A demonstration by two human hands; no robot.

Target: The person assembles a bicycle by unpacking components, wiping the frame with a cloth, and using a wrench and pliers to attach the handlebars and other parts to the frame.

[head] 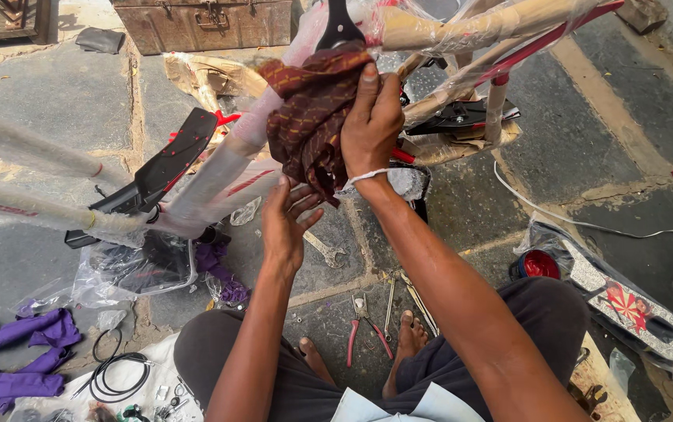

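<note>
Presently the right hand (372, 117) is clenched on a dark red patterned cloth (309, 117), thumb and fingers (370, 78) pinching its upper edge against a bicycle frame (219, 176) that is wrapped in clear plastic and brown paper. Cloth sits bunched over the wrapped tube just below a black saddle (340, 27), its lower folds hanging free. Left hand (286, 223) is below it, fingers spread and released, palm up under the hanging folds, touching or nearly touching them; contact cannot be confirmed. Judgement on handling: the cloth looks soft, light and limp, so it will drape and slip unless gathered in a fist; the bunched top, where the right hand already has it, seems the surest hold. The plastic wrap on the tube looks slick, so the cloth may slide along it under light pressure. Frame appears stiff and far heavier; best gripped on a tube, not on the black mudguard (164, 168), which looks thin and bendable. Person sits on a stone floor (63, 101), bare feet forward. Red-handled pliers (361, 332) lie between the feet, a spanner (322, 250) near the left hand, coiled black cable (118, 375) and purple cloth pieces (24, 352) well apart to the left.
</note>
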